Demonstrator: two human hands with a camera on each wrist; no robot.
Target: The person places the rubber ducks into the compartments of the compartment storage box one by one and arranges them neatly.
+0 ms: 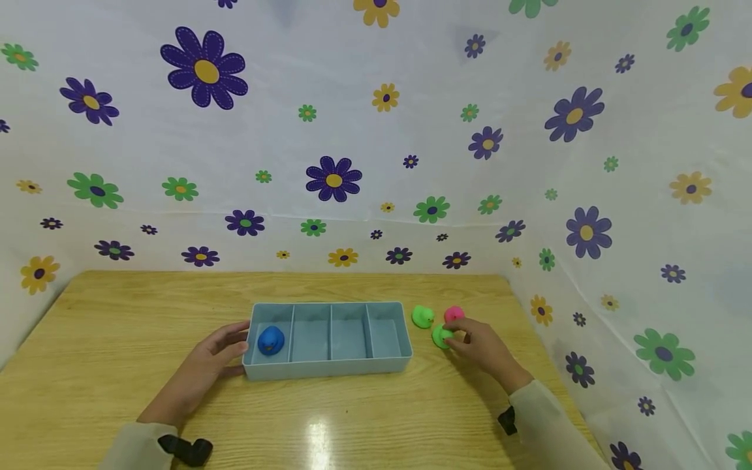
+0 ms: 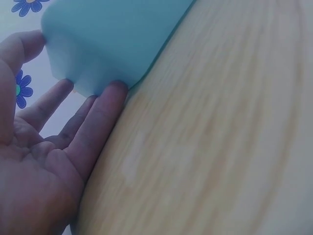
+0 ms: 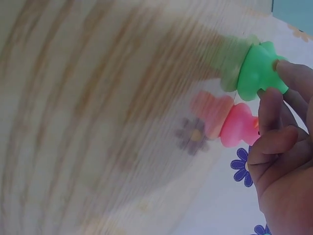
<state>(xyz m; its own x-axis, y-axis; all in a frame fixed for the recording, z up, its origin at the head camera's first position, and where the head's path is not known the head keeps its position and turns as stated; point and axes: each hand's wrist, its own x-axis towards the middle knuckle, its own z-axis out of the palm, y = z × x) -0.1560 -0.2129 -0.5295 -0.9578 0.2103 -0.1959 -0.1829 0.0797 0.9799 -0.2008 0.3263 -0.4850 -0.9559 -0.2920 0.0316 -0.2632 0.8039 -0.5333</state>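
A light blue tray point(image 1: 326, 369) with several compartments in a row lies on the table, a blue rubber duck point(image 1: 271, 341) in its leftmost one. At the tray's left end my left hand point(image 1: 205, 362) rests with extended fingers; in the left wrist view its fingertips point(image 2: 116, 88) touch the end wall. Right of the tray, my right hand point(image 1: 484, 346) pinches a green rubber duck point(image 1: 441, 336) between thumb and fingers. The right wrist view shows that green duck point(image 3: 257, 73) close over its reflection in the tabletop. Behind it are a second green duck point(image 1: 422, 316) and a pink duck point(image 1: 454, 314), partly hidden by my hand.
The wooden table point(image 1: 282, 418) has a glossy top. White cloth point(image 1: 411, 124) with printed flowers stands upright along the back edge and on the right side. Dark straps with small devices point(image 1: 187, 450) sit at both sleeves.
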